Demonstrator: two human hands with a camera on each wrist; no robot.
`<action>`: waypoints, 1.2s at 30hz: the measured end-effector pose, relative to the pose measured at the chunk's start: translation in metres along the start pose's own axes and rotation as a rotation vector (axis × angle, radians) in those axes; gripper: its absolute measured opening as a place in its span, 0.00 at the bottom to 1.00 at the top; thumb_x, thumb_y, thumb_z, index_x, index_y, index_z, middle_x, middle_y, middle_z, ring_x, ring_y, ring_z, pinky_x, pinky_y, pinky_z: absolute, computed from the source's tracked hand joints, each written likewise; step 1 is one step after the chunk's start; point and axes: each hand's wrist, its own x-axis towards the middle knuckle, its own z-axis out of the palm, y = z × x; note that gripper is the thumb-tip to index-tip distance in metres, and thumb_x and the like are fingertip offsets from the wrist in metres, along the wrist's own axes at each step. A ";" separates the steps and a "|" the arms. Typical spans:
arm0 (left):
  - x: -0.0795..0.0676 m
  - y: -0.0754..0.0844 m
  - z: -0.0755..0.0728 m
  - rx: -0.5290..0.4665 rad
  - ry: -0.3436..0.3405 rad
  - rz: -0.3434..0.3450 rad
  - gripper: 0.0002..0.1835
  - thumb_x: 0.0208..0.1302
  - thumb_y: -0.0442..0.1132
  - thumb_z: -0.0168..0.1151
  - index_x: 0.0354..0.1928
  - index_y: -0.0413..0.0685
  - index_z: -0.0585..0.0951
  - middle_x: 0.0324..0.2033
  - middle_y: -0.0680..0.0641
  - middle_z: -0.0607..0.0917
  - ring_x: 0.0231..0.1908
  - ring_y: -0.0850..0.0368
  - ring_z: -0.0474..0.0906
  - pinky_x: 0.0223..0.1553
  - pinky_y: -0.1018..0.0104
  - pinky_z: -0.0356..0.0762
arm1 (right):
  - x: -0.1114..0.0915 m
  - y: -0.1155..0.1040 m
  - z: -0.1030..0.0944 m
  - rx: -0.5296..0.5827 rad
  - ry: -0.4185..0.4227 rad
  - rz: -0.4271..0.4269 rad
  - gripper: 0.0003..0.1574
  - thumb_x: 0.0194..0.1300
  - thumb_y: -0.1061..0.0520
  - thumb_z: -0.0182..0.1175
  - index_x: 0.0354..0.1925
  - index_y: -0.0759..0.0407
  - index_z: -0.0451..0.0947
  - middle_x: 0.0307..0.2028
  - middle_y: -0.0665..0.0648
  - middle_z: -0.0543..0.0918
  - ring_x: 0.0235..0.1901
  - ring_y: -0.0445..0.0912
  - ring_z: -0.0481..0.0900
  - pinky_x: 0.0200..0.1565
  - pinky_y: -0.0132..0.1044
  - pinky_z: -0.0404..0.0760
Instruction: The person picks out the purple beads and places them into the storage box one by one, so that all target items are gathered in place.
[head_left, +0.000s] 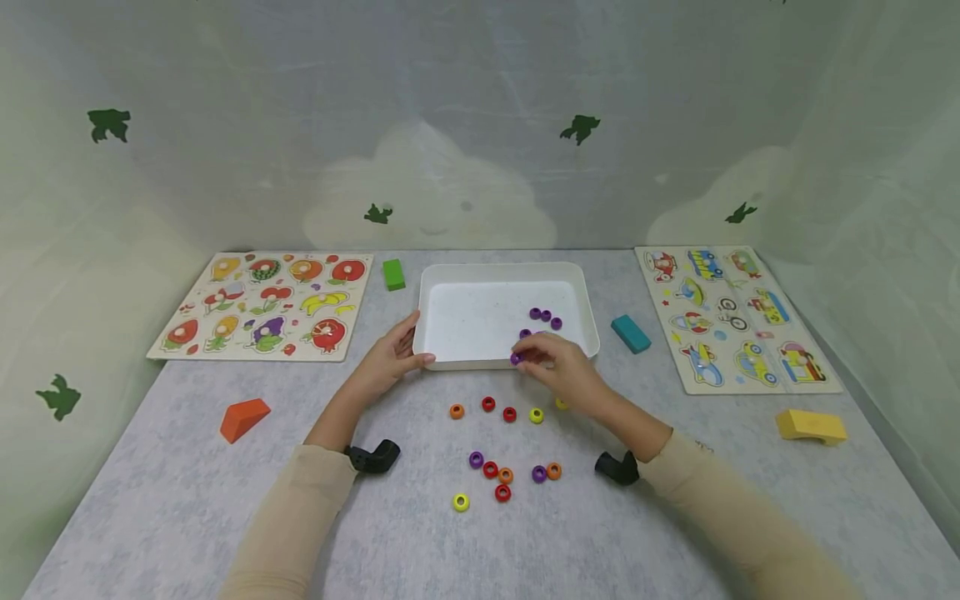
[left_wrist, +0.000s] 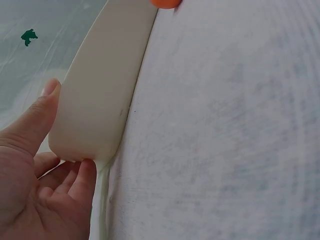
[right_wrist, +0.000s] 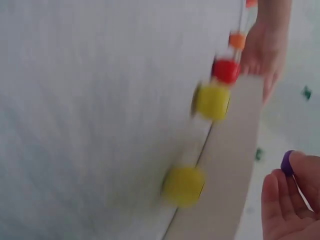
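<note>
A white tray [head_left: 480,317] stands at the back of the table, with several purple beads [head_left: 546,316] in its right part. At its front left corner, my left hand [head_left: 386,358] grips the tray, thumb at the rim and fingers against the end wall [left_wrist: 82,125]. Over the front rim, my right hand [head_left: 562,371] pinches a purple bead [right_wrist: 286,163] between thumb and fingertips. Below the tray lie loose beads: red [head_left: 488,404], orange [head_left: 457,411], yellow [head_left: 536,415] and purple [head_left: 476,459]. My right hand partly covers one yellow bead [head_left: 562,404].
A fruit puzzle board [head_left: 255,308] lies left of the tray, a vehicle puzzle board [head_left: 738,321] on the right. Blocks stand around: green [head_left: 393,275], blue [head_left: 631,333], orange [head_left: 243,419] and a yellow arch [head_left: 812,426]. A light curtain [head_left: 480,125] hangs behind the table.
</note>
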 end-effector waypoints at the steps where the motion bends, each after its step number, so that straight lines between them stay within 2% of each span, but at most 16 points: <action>1: 0.001 -0.002 0.000 0.007 0.001 0.002 0.46 0.42 0.43 0.63 0.62 0.53 0.48 0.61 0.52 0.49 0.58 0.62 0.45 0.55 0.68 0.51 | 0.006 0.005 -0.003 -0.009 0.029 0.014 0.14 0.51 0.61 0.57 0.39 0.56 0.73 0.34 0.46 0.74 0.32 0.36 0.72 0.35 0.27 0.74; 3: 0.001 -0.004 0.000 0.019 0.004 0.009 0.46 0.42 0.44 0.63 0.62 0.54 0.48 0.61 0.52 0.49 0.58 0.63 0.46 0.55 0.68 0.51 | 0.016 0.015 -0.008 -0.044 0.063 0.050 0.14 0.51 0.60 0.56 0.40 0.56 0.73 0.35 0.48 0.74 0.33 0.37 0.72 0.36 0.28 0.74; 6: 0.001 -0.005 0.000 0.019 0.006 0.010 0.46 0.42 0.44 0.63 0.62 0.55 0.48 0.61 0.52 0.49 0.58 0.63 0.46 0.55 0.68 0.51 | 0.028 0.029 -0.012 -0.084 0.066 0.126 0.14 0.52 0.60 0.56 0.40 0.56 0.72 0.37 0.50 0.74 0.35 0.40 0.72 0.37 0.29 0.74; 13: -0.005 0.009 0.002 -0.018 -0.010 -0.005 0.45 0.45 0.38 0.62 0.62 0.49 0.47 0.61 0.49 0.48 0.59 0.59 0.44 0.56 0.65 0.49 | 0.042 0.046 -0.012 -0.167 -0.057 0.314 0.14 0.53 0.58 0.55 0.41 0.54 0.73 0.40 0.51 0.73 0.38 0.43 0.69 0.43 0.35 0.71; 16: -0.003 0.004 0.001 -0.007 -0.006 -0.002 0.45 0.44 0.40 0.63 0.62 0.51 0.47 0.61 0.49 0.48 0.59 0.59 0.45 0.56 0.66 0.50 | 0.045 0.047 -0.010 -0.199 -0.107 0.358 0.12 0.53 0.59 0.55 0.39 0.53 0.73 0.38 0.50 0.74 0.38 0.43 0.69 0.44 0.36 0.70; 20: 0.000 -0.004 -0.001 0.017 0.003 0.012 0.45 0.43 0.44 0.63 0.62 0.54 0.48 0.61 0.51 0.49 0.59 0.61 0.45 0.56 0.66 0.50 | 0.047 0.047 -0.009 -0.205 -0.130 0.379 0.13 0.53 0.60 0.55 0.40 0.54 0.73 0.38 0.51 0.74 0.38 0.43 0.69 0.44 0.35 0.70; 25: -0.003 0.002 0.001 -0.011 0.001 -0.002 0.46 0.43 0.41 0.63 0.62 0.51 0.48 0.61 0.50 0.49 0.59 0.60 0.45 0.56 0.67 0.50 | 0.041 0.040 -0.015 -0.160 -0.081 0.338 0.19 0.53 0.57 0.56 0.45 0.54 0.69 0.43 0.51 0.72 0.42 0.44 0.68 0.45 0.37 0.70; 29: -0.007 0.011 0.003 -0.021 -0.009 0.001 0.44 0.45 0.38 0.62 0.62 0.47 0.47 0.61 0.47 0.48 0.59 0.57 0.44 0.56 0.64 0.49 | 0.030 0.028 -0.023 -0.103 -0.024 0.224 0.24 0.51 0.51 0.57 0.48 0.54 0.67 0.44 0.51 0.71 0.43 0.45 0.68 0.43 0.39 0.71; 33: -0.009 0.015 0.004 -0.010 -0.007 0.008 0.43 0.47 0.36 0.61 0.62 0.45 0.46 0.61 0.46 0.47 0.59 0.55 0.43 0.56 0.64 0.49 | 0.008 0.006 -0.033 -0.032 -0.014 0.094 0.27 0.50 0.48 0.57 0.48 0.56 0.66 0.44 0.53 0.70 0.43 0.46 0.68 0.44 0.40 0.70; 36: -0.009 0.017 0.004 -0.006 -0.008 0.012 0.43 0.47 0.36 0.61 0.62 0.45 0.47 0.61 0.47 0.48 0.59 0.56 0.44 0.56 0.64 0.49 | -0.015 -0.021 -0.038 0.007 -0.026 0.025 0.25 0.50 0.52 0.58 0.47 0.58 0.67 0.43 0.53 0.71 0.43 0.45 0.69 0.45 0.40 0.70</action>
